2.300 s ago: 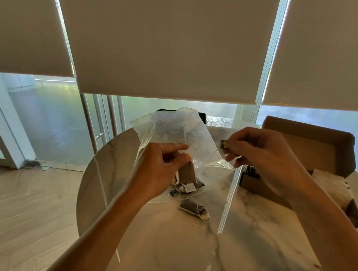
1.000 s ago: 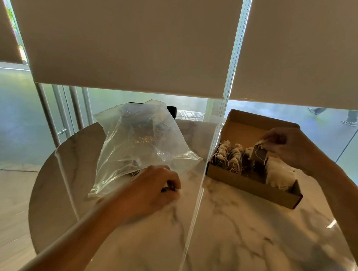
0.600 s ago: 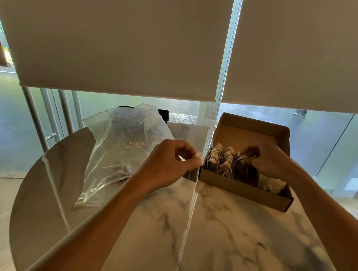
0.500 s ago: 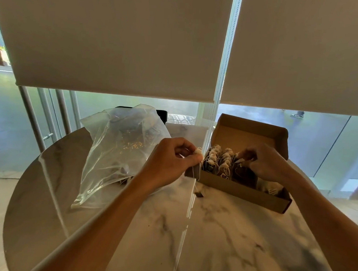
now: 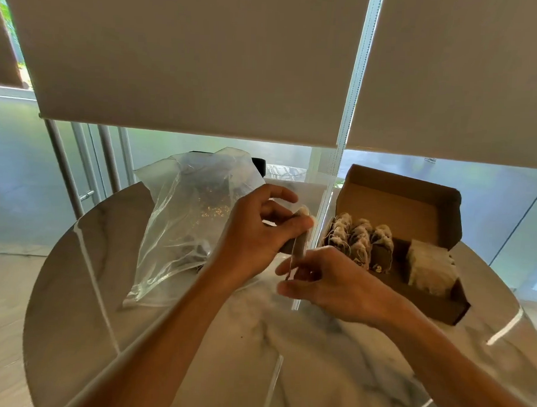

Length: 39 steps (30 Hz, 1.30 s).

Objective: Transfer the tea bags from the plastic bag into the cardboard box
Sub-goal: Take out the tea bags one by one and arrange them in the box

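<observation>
- Pinched between the thumb and forefinger of the left hand [image 5: 254,236], a single tea bag [image 5: 301,235] hangs upright above the marble table [image 5: 194,368]; its pale gathered top shows just past the fingertips
- the right hand [image 5: 334,281] sits just beneath, its fingers loosely curled toward the bag's lower end and string; whether they actually grip the string cannot be told from this view
- the plastic bag [image 5: 184,231] lies slumped on the table to the left, with dark contents visible at its bottom; more tea bags probably remain inside
- the cardboard box [image 5: 425,303] stands open to the right, lid tilted back; a row of packed tea bags [image 5: 360,240] fills its left part, and a pale wrapped block [image 5: 429,270] sits at its right
- the step in hand looks like carrying one bag across, with its string being tidied on the way
- the next move calls for shifting the bag rightward over the box wall and seating it upright beside the row; a trailing string could snag on the box edge.
</observation>
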Tool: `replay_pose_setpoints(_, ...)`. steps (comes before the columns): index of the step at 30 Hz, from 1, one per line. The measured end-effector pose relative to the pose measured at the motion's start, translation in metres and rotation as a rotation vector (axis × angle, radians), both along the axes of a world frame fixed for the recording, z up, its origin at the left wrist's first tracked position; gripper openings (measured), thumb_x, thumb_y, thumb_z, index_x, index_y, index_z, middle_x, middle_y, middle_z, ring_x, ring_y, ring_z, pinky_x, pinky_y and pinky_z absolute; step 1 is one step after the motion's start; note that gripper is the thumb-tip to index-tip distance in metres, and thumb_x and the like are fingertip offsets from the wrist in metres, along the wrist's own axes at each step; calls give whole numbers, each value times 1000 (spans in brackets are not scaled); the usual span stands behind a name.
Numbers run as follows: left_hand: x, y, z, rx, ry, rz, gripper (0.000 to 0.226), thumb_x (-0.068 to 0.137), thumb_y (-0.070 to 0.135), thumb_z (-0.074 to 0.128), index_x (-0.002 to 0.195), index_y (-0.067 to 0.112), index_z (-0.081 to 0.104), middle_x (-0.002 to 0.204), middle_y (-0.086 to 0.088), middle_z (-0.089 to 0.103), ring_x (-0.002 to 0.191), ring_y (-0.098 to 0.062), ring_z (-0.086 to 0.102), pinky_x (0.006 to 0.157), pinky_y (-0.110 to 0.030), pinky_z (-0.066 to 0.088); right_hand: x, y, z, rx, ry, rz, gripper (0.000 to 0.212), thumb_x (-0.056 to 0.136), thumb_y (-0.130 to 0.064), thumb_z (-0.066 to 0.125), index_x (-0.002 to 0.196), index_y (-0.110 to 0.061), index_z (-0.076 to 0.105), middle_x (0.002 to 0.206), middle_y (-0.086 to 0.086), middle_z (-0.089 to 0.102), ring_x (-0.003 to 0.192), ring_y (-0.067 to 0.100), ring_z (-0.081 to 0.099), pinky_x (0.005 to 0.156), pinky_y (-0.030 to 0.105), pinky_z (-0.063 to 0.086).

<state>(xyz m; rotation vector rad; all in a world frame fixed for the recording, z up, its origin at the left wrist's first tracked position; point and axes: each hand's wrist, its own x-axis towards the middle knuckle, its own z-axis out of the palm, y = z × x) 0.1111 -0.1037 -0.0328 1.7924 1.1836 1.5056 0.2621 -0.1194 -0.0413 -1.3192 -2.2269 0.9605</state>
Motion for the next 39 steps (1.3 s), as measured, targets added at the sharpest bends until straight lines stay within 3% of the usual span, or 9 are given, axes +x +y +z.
replay_pose_setpoints(5,-11,2,2,4,-118,35,22,74,28,75,82,26,54,79,1,68,78,-15,68,70,-28,57,8,-1,-5,12,120,-36,11,86,-22,65,92,-22,74,76,-15,69,69,0,62,63,13,47)
replay_pose_setpoints(9,-16,4,2,30,-88,23,19,75,23,74,73,25,56,75,2,67,77,-16,68,70,-29,57,26,0,2,56,290,-93,14,79,-26,68,89,-22,77,80,-5,73,70,7,63,63,16,48)
replay_pose_setpoints(13,-15,5,-1,-27,-75,-12,9,76,22,75,76,23,66,77,5,70,75,-10,68,70,-28,57,42,5,20,47,680,-168,54,46,-56,84,86,-20,78,76,8,70,65,16,61,55,20,50)
replay_pose_setpoints(16,-12,2,0,-31,-20,-67,14,80,12,71,81,26,70,82,9,72,79,-6,67,73,-23,55,40,4,31,67,733,-161,34,56,-36,82,87,-23,77,78,5,72,65,15,63,55,19,51)
replay_pose_setpoints(19,-7,-3,0,-27,48,-111,26,82,6,67,91,30,70,89,12,72,85,-2,67,78,-18,53,27,4,31,100,607,-193,37,68,-22,73,105,-23,68,74,3,73,63,14,66,55,18,49)
replay_pose_setpoints(23,0,-4,-4,-64,80,-139,34,82,13,70,104,37,60,90,11,72,87,-6,68,84,-34,55,21,10,26,121,419,-239,35,76,-22,70,110,-23,66,72,-4,73,63,13,67,59,15,49)
replay_pose_setpoints(27,7,-6,-6,-19,150,-123,34,81,21,71,100,43,53,89,20,69,84,1,66,79,-19,53,30,14,31,173,283,-256,7,82,-24,68,87,-26,72,79,-6,71,75,15,65,63,18,50)
replay_pose_setpoints(32,-10,-9,-3,132,415,67,17,77,24,75,84,36,64,89,23,63,81,4,58,68,-2,41,75,24,69,303,287,-431,11,84,-12,68,89,-22,69,81,-3,71,70,9,65,58,16,51)
replay_pose_setpoints(39,-45,-12,-2,58,751,117,24,69,20,80,63,37,63,92,17,65,87,-6,57,79,-29,47,121,44,66,246,14,-444,17,81,-1,70,84,-18,68,82,1,69,75,13,64,57,20,47)
